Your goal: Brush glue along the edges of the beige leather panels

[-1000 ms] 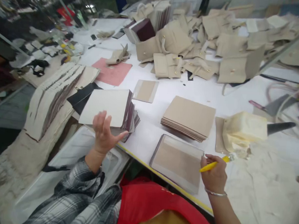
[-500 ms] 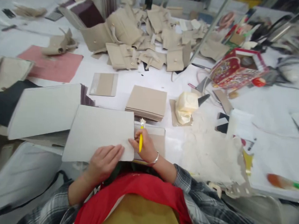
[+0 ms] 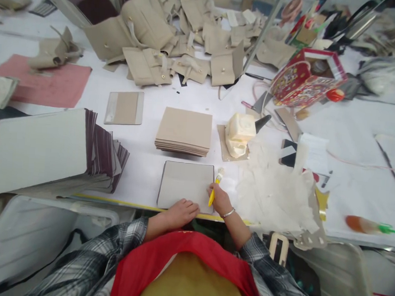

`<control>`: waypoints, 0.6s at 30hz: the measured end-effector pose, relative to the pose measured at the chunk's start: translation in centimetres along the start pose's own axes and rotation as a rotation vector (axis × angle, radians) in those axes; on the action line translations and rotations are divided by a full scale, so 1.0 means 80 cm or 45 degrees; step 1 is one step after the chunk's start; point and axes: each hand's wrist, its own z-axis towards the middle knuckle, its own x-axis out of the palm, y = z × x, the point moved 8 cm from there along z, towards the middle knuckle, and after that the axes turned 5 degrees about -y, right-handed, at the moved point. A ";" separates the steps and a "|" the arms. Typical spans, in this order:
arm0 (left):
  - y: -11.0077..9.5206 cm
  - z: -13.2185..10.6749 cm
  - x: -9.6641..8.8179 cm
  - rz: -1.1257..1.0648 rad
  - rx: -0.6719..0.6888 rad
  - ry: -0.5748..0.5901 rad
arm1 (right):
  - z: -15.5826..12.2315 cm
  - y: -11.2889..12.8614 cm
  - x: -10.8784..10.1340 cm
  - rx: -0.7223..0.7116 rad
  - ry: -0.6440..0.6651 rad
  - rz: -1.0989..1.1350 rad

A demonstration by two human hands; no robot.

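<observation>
A pale grey board point(image 3: 186, 183) with a dark edge lies flat at the table's front edge. My left hand point(image 3: 182, 212) rests on its lower edge, fingers stretched out and lying on it. In my right hand point(image 3: 221, 200), at the board's right side, is a small yellow-handled brush point(image 3: 213, 194), its whitish bristles pointing away from me. Beyond the board sits a neat stack of beige cards point(image 3: 184, 128). To the left stands a large leaning stack of pale boards with dark maroon undersides point(image 3: 42, 139).
A glue-coated container point(image 3: 240, 134) stands right of the beige stack. A clear sheet with a beige strip point(image 3: 125, 108) lies to the left. Beige folded cases point(image 3: 149, 65) are heaped behind. A red patterned box point(image 3: 307, 79) and an orange-and-green brush point(image 3: 364, 225) are at right.
The pale board has moved right and now lies flat on the spot where a beige-strip piece showed. Both hands have shifted right with it. The camera view has shifted too.
</observation>
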 end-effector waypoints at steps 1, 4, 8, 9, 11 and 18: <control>0.004 0.000 -0.001 0.001 -0.021 -0.009 | 0.001 -0.003 -0.001 0.001 0.013 -0.008; 0.027 -0.003 -0.003 0.014 -0.152 0.012 | 0.004 -0.012 -0.007 0.055 0.011 -0.097; 0.043 -0.009 -0.002 -0.002 -0.198 0.094 | 0.003 -0.022 -0.012 0.176 -0.117 -0.280; 0.044 -0.011 -0.002 -0.010 -0.192 0.107 | 0.003 -0.022 -0.013 0.180 -0.155 -0.298; 0.047 -0.015 -0.005 -0.032 -0.192 0.114 | 0.006 -0.017 -0.014 0.144 -0.195 -0.300; 0.126 0.001 -0.101 0.078 -0.328 -0.470 | 0.076 0.018 -0.154 0.214 -0.666 0.081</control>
